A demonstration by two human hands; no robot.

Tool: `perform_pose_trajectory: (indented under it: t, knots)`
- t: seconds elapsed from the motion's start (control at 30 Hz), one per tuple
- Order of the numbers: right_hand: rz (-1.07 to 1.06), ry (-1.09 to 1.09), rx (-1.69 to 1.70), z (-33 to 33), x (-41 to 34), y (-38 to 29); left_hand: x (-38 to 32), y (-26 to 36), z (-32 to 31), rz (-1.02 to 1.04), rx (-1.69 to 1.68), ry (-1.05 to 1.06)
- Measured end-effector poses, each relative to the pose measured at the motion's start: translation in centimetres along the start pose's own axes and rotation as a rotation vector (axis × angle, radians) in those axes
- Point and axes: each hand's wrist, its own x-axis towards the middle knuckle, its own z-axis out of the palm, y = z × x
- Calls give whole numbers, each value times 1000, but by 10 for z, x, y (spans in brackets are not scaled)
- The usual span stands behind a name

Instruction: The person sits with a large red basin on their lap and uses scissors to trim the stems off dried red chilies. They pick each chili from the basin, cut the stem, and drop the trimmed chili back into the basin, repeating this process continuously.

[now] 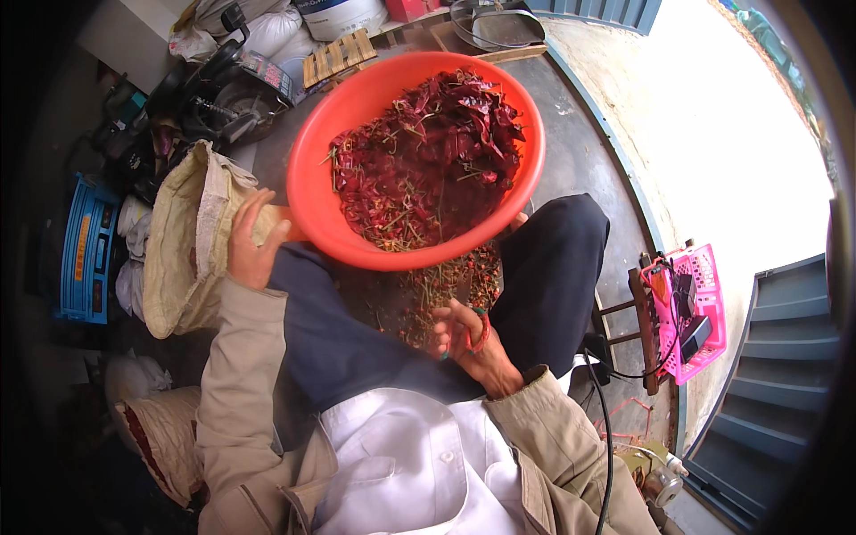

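A large red plastic basin (301, 180) stands before me, holding a heap of dried red chillies (461, 127), with stems and broken pieces towards its near side. My left hand (253, 241) is beside the basin with fingers apart and nothing in it. It overlaps the side of an open woven sack (177, 261); contact is unclear. Between my legs, my right hand (471, 341) has a red loop handle with green bits around its fingers, apparently scissors (483, 331); the blades are hidden. Cut stems and chilli bits (455, 287) lie on the floor below the basin.
On the right, a pink plastic basket (702, 314) holds dark devices, and a black cable (605, 428) runs past my right arm. A scooter (234, 100) and a blue crate (90, 251) are at left. A slatted wooden piece (340, 57) and a dustpan (508, 28) lie beyond the basin.
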Motion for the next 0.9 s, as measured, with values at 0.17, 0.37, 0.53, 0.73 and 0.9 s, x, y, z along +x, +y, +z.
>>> perform_pose_trajectory:
  t: [0.17, 0.37, 0.53, 0.73, 0.9]
  knots:
    - [26, -1, 1, 1, -3, 4, -7, 1, 27, 23, 42, -77]
    - [16, 26, -119, 16, -11, 5, -27, 3, 69, 94, -5, -217]
    - [-29, 36, -206, 32, -26, 2, -52, 11, 136, 181, 0, -379]
    - [-23, 117, -352, 53, -42, 6, -63, 26, 193, 250, 112, -523]
    - [-15, 213, -494, 54, -38, -1, -56, 28, 211, 161, -12, -591]
